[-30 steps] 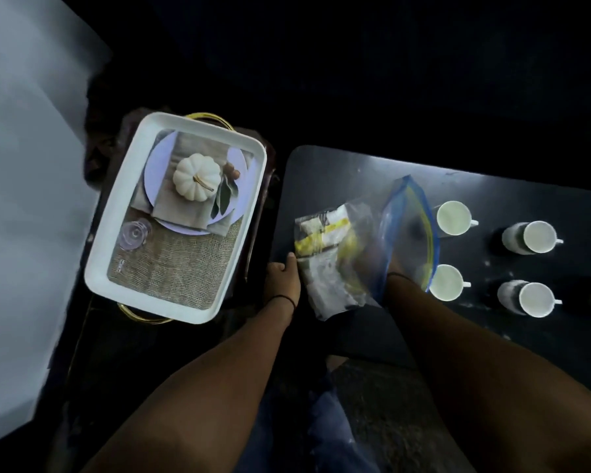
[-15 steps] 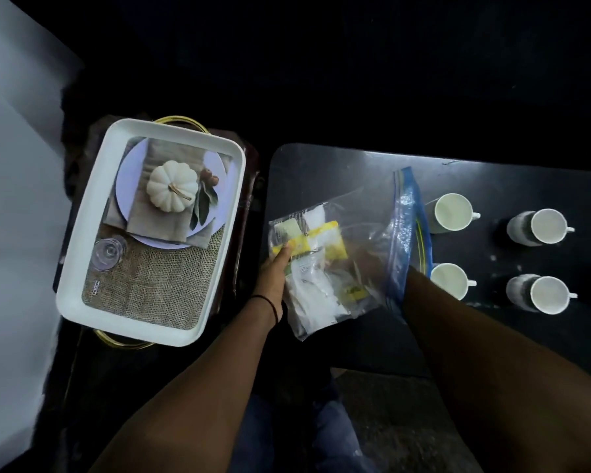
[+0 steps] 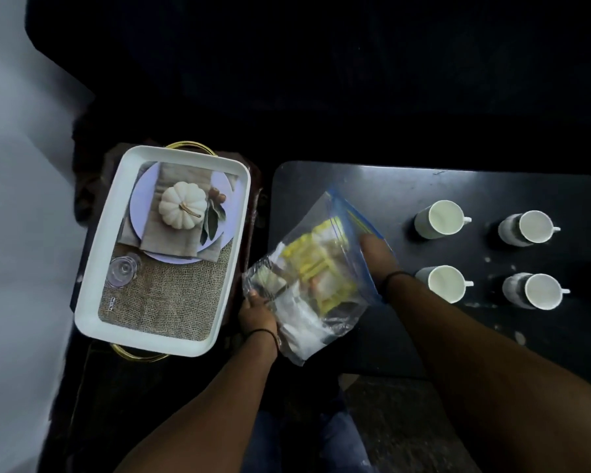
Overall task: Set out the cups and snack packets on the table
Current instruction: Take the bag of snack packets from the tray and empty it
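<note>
A clear zip bag (image 3: 307, 281) with a blue seal lies on the left part of the black table (image 3: 406, 186). It holds several yellow and white snack packets (image 3: 316, 259). My left hand (image 3: 256, 310) grips the bag's closed bottom corner. My right hand (image 3: 377, 254) is at the bag's open mouth, its fingers reaching inside and partly hidden by the plastic. White cups stand in two rows on the table: two plain ones (image 3: 444, 220) (image 3: 446, 283) and two with grey patterned sides (image 3: 531, 227) (image 3: 539, 290).
A white tray (image 3: 93, 302) with gold handles rests left of the table. Its printed picture shows a white pumpkin, plate, glass and burlap. A pale wall is at far left. My knees in jeans are below the table's front edge.
The bag has tilted, its mouth now pointing up and right. My right hand has drawn back from deep inside the bag to its mouth. My left hand slid lower along the bag's bottom.
</note>
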